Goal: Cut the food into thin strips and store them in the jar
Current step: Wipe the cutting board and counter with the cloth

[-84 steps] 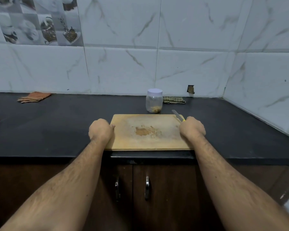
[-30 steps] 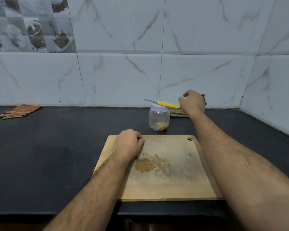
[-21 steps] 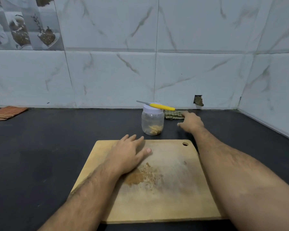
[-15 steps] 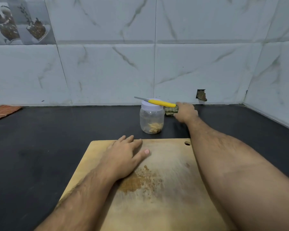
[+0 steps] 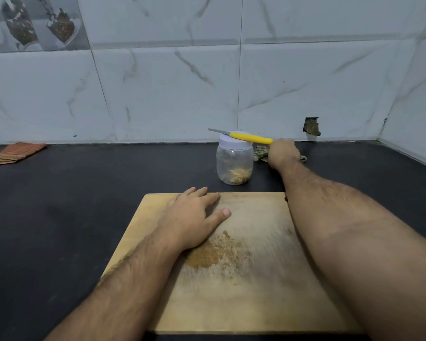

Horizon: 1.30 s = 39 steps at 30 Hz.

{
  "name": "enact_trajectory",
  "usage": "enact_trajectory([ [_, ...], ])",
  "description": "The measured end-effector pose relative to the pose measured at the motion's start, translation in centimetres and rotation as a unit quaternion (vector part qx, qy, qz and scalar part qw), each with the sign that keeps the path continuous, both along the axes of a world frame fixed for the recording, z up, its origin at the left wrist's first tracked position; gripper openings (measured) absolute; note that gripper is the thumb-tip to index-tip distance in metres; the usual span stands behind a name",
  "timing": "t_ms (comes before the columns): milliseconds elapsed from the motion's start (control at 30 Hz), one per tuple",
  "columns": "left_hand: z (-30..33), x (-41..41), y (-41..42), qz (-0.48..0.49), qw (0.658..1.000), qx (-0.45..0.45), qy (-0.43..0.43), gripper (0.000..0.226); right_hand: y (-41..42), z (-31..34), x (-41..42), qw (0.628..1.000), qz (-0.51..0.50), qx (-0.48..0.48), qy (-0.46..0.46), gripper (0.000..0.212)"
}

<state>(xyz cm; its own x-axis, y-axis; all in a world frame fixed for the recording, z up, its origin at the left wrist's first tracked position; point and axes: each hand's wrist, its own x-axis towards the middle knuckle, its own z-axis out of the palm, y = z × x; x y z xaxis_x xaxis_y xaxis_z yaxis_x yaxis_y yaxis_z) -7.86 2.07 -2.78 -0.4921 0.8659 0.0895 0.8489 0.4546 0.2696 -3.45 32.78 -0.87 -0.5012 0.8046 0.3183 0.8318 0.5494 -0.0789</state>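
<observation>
Seemingly cleanup now — left hand (image 5: 192, 220) lies flat on the board (image 5: 256, 291), right hand (image 5: 282, 153) on the cloth (image 5: 260, 155) (grip unclear); next, lift the cloth past the knife (image 5: 251, 137) balanced atop the jar (image 5: 234, 163)

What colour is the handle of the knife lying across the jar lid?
Bright yellow; the knife handle shows clearly in the head view, resting on the jar lid.

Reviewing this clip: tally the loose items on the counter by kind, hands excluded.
Jar, lidded, strips inside: 1
Knife, yellow handle, lying across the jar lid: 1
Cutting board: 1
Cloths: 2, an orange one far left, a greenish one under the right hand
Total: 5
</observation>
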Motion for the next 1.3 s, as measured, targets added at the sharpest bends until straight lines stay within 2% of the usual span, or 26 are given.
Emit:
enact_trajectory([
  [267, 0.1, 0.2, -0.2, 0.001, 1.000, 0.023, -0.019, 0.058, -3.1, 3.1, 5.9, 0.998, 0.013, -0.008, 0.061, 0.024],
  [400, 1.5, 0.9, -1.4, -0.008, 0.991, 0.111, -0.072, 0.048, -7.3, 5.0, 10.5, 0.995, 0.021, -0.052, 0.083, 0.009],
  [467, 2.1, 1.0, -2.5, -0.001, 0.985, 0.151, -0.087, 0.044, -10.3, 5.8, 12.5, 0.993, 0.034, -0.052, 0.102, 0.013],
  [567, 3.0, 0.9, -4.5, 0.017, 0.985, 0.156, -0.071, 0.036, -16.1, 7.0, 13.7, 0.989, 0.072, -0.040, 0.127, 0.014],
  [633, 3.6, 0.8, -6.5, 0.035, 0.986, 0.149, -0.061, 0.034, -20.0, 7.4, 13.2, 0.987, 0.106, -0.039, 0.118, 0.014],
  [733, 3.7, 0.7, -9.5, 0.055, 0.988, 0.139, -0.035, 0.034, -25.1, 7.1, 11.1, 0.982, 0.158, -0.040, 0.098, 0.026],
  [800, 3.1, 0.9, -11.2, 0.069, 0.989, 0.126, -0.021, 0.035, -27.7, 5.9, 9.5, 0.981, 0.173, -0.047, 0.078, 0.020],
  [933, 1.2, 1.5, -13.2, 0.081, 0.993, 0.083, -0.002, 0.034, -30.4, 2.5, 7.9, 0.976, 0.188, -0.091, 0.057, 0.025],
  [1033, 0.4, 1.9, -14.2, 0.095, 0.992, 0.087, -0.001, 0.032, -30.8, 0.3, 7.8, 0.968, 0.208, -0.129, 0.050, 0.040],
  [1133, 0.3, 1.9, -15.1, 0.110, 0.989, 0.101, 0.007, 0.033, -30.8, -0.9, 8.1, 0.960, 0.237, -0.148, -0.017, 0.069],
  [1300, -0.3, 2.5, -15.4, 0.132, 0.987, 0.085, 0.023, 0.040, -31.9, -0.9, 7.3, 0.964, 0.236, -0.122, -0.030, 0.056],
])
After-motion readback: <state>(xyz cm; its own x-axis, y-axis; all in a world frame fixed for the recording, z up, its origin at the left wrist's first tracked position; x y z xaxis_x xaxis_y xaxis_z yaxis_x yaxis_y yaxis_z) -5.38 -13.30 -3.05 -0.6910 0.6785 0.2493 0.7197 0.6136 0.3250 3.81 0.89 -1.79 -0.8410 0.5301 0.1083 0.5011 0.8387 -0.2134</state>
